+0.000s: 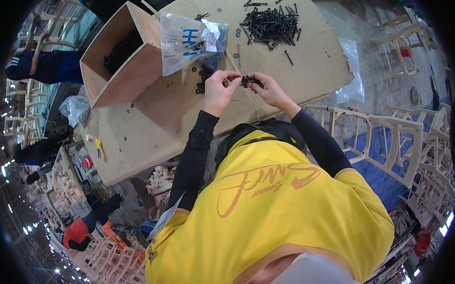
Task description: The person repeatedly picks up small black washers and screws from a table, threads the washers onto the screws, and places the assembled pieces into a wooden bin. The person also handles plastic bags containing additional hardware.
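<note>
Above the near edge of the cardboard-covered table, my two hands meet at the fingertips. My right hand is closed around a few black bolts, which point toward the left hand. With thumb and index finger pinched together, my left hand touches the bolt ends; its fingers hide the small thing between them. Black washers lie loose just left of that hand. Beyond the hands, a heap of black bolts spreads over the far right of the table.
A clear plastic bag of dark hardware lies beside an open wooden box with black parts inside. A yellow-handled cutter rests near the table's left edge. Pale wooden chair frames stand at right. People work at far left.
</note>
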`<state>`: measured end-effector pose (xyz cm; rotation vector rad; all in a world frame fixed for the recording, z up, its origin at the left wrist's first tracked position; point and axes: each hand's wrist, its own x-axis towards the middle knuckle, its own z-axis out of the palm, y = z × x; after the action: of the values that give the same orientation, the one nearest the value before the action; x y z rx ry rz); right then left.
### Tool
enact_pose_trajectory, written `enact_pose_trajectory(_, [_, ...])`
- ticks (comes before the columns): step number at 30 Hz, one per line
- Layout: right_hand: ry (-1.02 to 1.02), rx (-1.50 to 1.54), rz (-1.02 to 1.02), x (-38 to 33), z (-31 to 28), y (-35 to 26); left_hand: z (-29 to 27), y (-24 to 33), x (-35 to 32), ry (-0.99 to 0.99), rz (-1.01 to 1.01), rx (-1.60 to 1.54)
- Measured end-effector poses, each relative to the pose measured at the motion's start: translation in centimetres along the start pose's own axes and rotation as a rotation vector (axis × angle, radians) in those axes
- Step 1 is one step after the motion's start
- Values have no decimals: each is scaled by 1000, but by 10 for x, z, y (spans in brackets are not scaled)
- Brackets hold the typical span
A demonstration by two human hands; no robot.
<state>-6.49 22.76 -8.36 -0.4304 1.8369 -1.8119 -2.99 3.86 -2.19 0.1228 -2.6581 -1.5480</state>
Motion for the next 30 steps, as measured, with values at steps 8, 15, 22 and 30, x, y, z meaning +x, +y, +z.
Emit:
enact_pose_trajectory(8, [-224,-28,123,6,-7,5,-44,31,16,64,83,26])
enact_pose_trajectory(15, [-39,147,185,5,-14,5,-146,63,57,553,162,135])
enact_pose_trajectory(22, [-20,633,289,4,-15,-9,-160,20,57,272,-18,-765])
enact_pose_trajectory(30, [-14,812,384,12,-3,-17,-37,3,13,-123,-409,-851])
